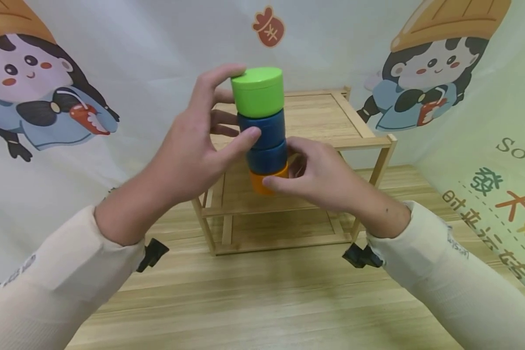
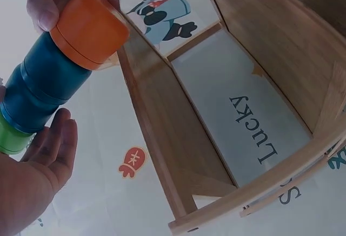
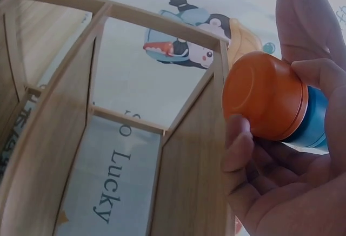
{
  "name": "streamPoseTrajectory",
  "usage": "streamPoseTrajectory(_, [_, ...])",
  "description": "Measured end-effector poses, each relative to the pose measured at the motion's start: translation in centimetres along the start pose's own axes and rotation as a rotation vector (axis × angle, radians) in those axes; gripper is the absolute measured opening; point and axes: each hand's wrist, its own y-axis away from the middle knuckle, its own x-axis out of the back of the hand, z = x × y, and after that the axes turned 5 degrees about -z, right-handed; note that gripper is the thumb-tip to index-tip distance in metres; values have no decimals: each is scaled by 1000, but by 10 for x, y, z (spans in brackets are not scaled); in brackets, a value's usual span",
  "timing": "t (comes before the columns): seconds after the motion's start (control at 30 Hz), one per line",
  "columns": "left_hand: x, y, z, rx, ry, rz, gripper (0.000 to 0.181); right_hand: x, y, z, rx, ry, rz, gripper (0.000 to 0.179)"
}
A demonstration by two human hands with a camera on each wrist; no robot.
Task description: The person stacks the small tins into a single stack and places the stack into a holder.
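Note:
Both hands hold a tall cylindrical container [image 1: 267, 133], green at the top, ribbed dark blue in the middle and orange at the bottom. It leans slightly in the head view. My left hand [image 1: 183, 146] grips its upper part, index fingertip at the rim of the green top [image 1: 259, 92] and thumb across the blue section. Lower down, my right hand [image 1: 321, 172] pinches the orange end [image 3: 265, 95] between thumb and fingers. The left wrist view shows the orange end [image 2: 91, 29] up close, with the left fingers [image 2: 57, 144] spread beside the blue body.
Right behind the container stands a wooden shelf rack [image 1: 310, 211] with several tiers, on a wood-grain surface [image 1: 245, 296]. A white backdrop [image 1: 157, 43] with cartoon prints and lettering hangs behind and at the sides.

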Motion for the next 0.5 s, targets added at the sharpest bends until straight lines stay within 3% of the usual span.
streamPoseTrajectory(0.2, [2,-6,0,-25,-22,1,72,8,-3,-4,-6,47,18,49])
streamPoseTrajectory(0.5, [6,-16,2,-25,-40,-7,80,17,-10,-9,-25,31,35,48])
